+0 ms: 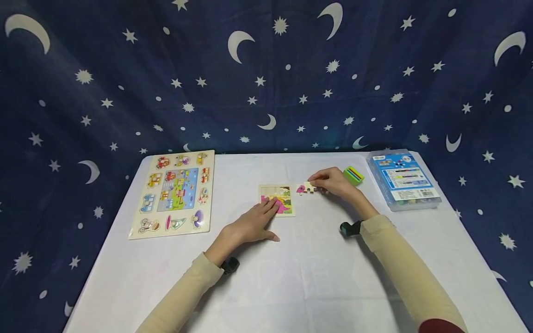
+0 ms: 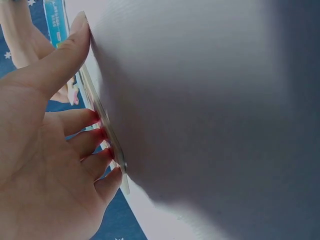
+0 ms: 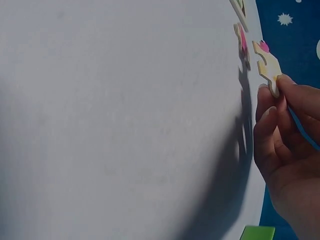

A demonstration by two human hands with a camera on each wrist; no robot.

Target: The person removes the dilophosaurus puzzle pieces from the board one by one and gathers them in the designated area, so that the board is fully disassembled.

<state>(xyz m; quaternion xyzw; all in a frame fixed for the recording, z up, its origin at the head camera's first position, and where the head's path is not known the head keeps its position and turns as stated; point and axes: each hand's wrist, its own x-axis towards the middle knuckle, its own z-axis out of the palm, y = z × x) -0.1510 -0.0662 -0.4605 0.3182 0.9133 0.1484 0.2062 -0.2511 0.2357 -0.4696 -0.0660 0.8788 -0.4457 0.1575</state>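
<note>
A small square jigsaw puzzle (image 1: 285, 208) with a pink and green picture lies at the middle of the white table, its upper left part showing pale bare board. My left hand (image 1: 255, 223) rests on it, fingers straight with the tips on the picture and thumb spread out to the side. To the right of the puzzle, my right hand (image 1: 336, 182) pinches a cream puzzle piece (image 3: 270, 65) with a pink patch between thumb and fingers, raised above the table in the right wrist view. Close by lies another pink puzzle piece (image 1: 300, 188).
A large wooden peg puzzle board (image 1: 171, 226) with vehicle pictures lies at left. Behind the right hand is a green block with coloured stripes (image 1: 354, 175). At the far right stands a clear plastic box (image 1: 401, 180) with a blue label. A starry dark-blue cloth (image 1: 266, 92) hangs behind.
</note>
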